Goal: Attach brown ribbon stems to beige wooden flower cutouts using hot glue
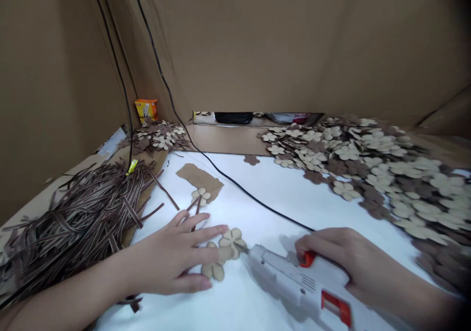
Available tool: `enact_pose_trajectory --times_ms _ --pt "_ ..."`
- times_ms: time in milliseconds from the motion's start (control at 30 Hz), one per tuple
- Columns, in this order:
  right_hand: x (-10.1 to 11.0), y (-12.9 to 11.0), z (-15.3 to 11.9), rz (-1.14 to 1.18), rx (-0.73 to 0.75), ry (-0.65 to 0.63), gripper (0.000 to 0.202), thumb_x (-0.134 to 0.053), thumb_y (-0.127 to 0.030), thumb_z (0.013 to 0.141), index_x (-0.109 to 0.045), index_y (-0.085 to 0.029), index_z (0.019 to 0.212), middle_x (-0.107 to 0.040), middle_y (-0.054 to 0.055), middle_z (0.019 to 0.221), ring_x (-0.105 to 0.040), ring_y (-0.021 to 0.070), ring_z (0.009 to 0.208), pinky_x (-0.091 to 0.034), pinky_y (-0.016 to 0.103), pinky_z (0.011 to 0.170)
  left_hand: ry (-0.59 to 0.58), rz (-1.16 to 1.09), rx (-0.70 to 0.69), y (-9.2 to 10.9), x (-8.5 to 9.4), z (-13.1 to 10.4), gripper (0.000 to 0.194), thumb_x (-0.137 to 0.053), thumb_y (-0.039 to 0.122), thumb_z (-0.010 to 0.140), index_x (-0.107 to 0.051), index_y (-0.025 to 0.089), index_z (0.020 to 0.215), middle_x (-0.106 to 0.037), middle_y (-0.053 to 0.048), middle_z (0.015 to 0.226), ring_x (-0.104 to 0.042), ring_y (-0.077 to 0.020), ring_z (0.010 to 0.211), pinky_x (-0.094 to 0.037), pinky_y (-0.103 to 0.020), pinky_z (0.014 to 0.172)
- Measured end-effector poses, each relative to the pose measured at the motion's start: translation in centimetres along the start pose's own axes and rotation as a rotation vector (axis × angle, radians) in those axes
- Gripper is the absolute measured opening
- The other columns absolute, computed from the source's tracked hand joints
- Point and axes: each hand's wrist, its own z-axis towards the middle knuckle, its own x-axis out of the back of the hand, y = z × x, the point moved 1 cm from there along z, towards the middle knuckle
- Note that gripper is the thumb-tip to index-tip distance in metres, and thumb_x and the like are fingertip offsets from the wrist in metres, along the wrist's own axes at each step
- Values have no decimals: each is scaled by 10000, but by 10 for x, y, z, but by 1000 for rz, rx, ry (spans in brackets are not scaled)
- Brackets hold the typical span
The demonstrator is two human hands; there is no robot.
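Where fingers (208,233) spread, flowers (231,239), glue gun (285,273) (gripped)

White board (165,304) is bright, cardboard walls (257,41) dimmer. Soft shadows flank the glue gun (290,272); right corners vignette to black, slightly blurred.

No lettering can be read with certainty. At the far left, an orange and yellow box (146,110) carries print too small to make out. Through the slot (257,118) at the far middle, a pale bag (282,117) bears reddish print (300,117) (perhaps characters, too blurred to spell). A yellow tag (131,167), left, shows no legible words.
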Motion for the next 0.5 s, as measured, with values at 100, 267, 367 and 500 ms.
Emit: enact_pose_trajectory --times_ms 100,267,367,500 --pt "0 -2 0 32 -5 16 345 -423 -76 583 -602 -249 821 -644 25 733 -591 208 643 -431 315 600 -22 -3 6 0 1 0 529 -380 520 887 -258 405 1389 -257 31 1486 -256 -372 1319 -221 -604 1025" --pt "1 -2 0 37 -4 32 356 -424 -74 548 -600 -253 801 -646 22 736 -589 212 640 -440 322 589 -25 -12 14 1 2 1 531 -378 519 887 -253 406 1391 -244 33 1490 -252 -368 1321 -235 -582 1030" --pt "1 -2 -1 26 -7 20 373 -421 -68 536 -595 -260 805 -645 11 742 -591 213 648 -445 327 597 -23 -15 13 1 1 0 527 -373 523 887 -256 410 1389 -254 35 1487 -262 -369 1317 -235 -584 1030" --pt "2 -2 0 10 -4 18 385 -421 -56 517 -593 -266 790 -646 1 740 -594 209 647 -444 319 591 26 -26 -5 0 0 0 534 -412 502 881 -264 413 1385 -295 22 1473 -287 -361 1308 -244 -573 1030"
